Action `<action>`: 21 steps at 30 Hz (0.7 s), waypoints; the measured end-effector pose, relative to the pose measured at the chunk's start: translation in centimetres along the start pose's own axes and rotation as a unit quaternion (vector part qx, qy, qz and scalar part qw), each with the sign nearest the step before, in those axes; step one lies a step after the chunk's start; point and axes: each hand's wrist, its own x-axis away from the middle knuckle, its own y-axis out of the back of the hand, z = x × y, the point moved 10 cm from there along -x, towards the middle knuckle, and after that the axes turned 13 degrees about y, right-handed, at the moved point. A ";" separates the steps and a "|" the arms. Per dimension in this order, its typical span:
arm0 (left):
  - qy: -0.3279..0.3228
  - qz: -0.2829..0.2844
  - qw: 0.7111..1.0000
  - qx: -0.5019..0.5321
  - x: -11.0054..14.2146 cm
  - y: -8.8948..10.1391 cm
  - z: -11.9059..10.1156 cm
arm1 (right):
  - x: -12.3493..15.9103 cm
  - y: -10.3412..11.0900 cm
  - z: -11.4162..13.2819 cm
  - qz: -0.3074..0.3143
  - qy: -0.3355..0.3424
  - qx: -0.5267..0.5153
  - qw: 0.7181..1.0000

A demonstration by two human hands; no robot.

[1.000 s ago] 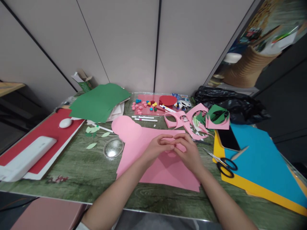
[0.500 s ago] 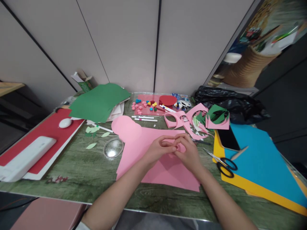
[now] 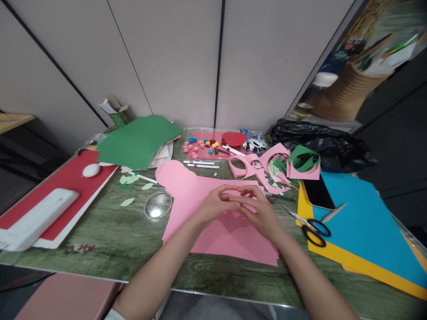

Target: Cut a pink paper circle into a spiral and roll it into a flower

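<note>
My left hand (image 3: 218, 204) and my right hand (image 3: 258, 209) meet over a stack of pink paper (image 3: 230, 240), fingertips together. Both are closed, with fingers curled around a small piece of pink paper that is mostly hidden by them; its shape I cannot make out. Pink paper circles (image 3: 176, 175) lie overlapping on the stack's far left corner. To the left of the stack is a clear round roll of tape (image 3: 158, 205). Black-handled scissors (image 3: 312, 226) lie partly open to the right of my right hand.
Behind the stack are white markers (image 3: 203, 166) and a clear tray (image 3: 207, 155) with small coloured paper rolls. Pink paper offcuts (image 3: 243, 166) lie behind my right hand. Blue sheets (image 3: 363, 222) and a phone (image 3: 316, 193) are right; green sheets (image 3: 136, 142) and a white device (image 3: 43, 218) left.
My fingers have shifted around each other, with the right fingers now reaching across the left fingertips. The pink bit seen between them earlier is more covered. Other things stay in place.
</note>
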 end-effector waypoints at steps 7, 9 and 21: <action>0.000 -0.021 1.000 -0.019 0.0 0.1 -0.3 | 0.2 0.4 -0.6 -0.029 0.000 0.027 0.999; 0.011 -0.009 1.000 0.019 -0.3 0.0 0.4 | 0.2 1.1 -0.7 -0.060 -0.009 0.031 0.998; 0.009 0.016 0.997 0.069 -0.5 -1.1 1.2 | 0.4 1.5 -1.1 -0.089 -0.063 0.014 0.994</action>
